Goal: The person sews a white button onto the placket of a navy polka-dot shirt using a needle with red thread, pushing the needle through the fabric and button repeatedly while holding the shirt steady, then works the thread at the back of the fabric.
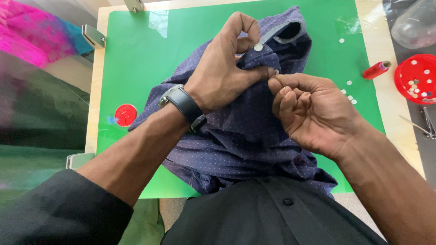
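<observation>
Fabric: navy dotted shirt (pixel 245 131), bunched at the centre of my green mat (pixel 136 59).
Left hand (pixel 222 72): pinching a fold of the shirt, with a small white button (pixel 258 46) sitting at 12 o'clock of my thumb.
Right hand (pixel 313 111): fingers curled shut, tips pinched tight at the fold; can't make out a needle tbh.
Extras: red thread spool (pixel 376 70) and red button dish (pixel 417 78) at 3 o'clock, red pincushion (pixel 125 115) at 9.

Red thread spool (pixel 376 70) lies near red dish (pixel 415 78).
</observation>
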